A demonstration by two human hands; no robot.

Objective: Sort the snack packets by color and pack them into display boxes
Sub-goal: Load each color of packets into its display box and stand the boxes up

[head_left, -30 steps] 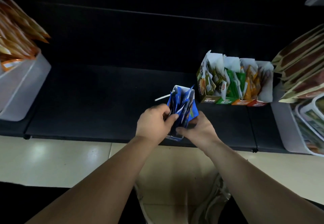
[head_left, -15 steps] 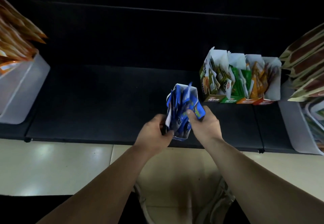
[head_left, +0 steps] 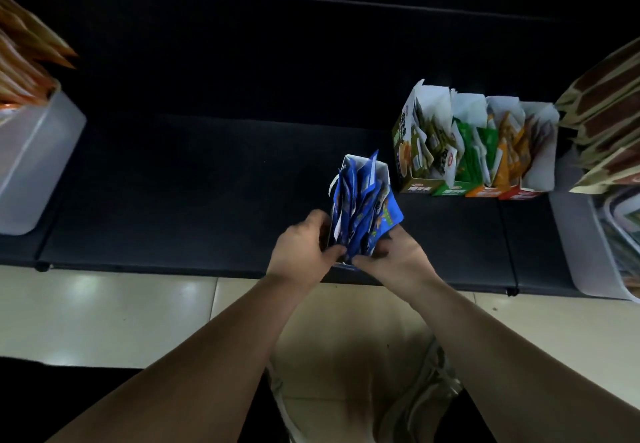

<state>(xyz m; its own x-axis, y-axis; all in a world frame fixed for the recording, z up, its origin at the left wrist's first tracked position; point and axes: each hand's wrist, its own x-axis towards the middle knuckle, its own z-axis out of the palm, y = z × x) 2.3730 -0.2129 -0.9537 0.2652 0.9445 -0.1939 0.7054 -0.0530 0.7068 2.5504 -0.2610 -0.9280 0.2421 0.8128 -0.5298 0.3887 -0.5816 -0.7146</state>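
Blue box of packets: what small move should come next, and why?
Probably push the outermost blue packet down and inward. It leans out over the right edge of the blue box, while the other packets stand inside; once tucked in, the box could join the row of four boxes.

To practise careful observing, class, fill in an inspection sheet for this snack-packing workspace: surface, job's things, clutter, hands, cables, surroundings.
Surface: dark shelf, matte.
Job's things: blue box crammed with blue packets; apart to its right, row of four filled boxes: olive, green, orange, red.
Clutter: left bin and right bin, pale plastic, holding other packets.
Hands: left hand and right hand both grip the blue box low down.
Cables: nothing seen.
Surroundings: pale tiled floor.
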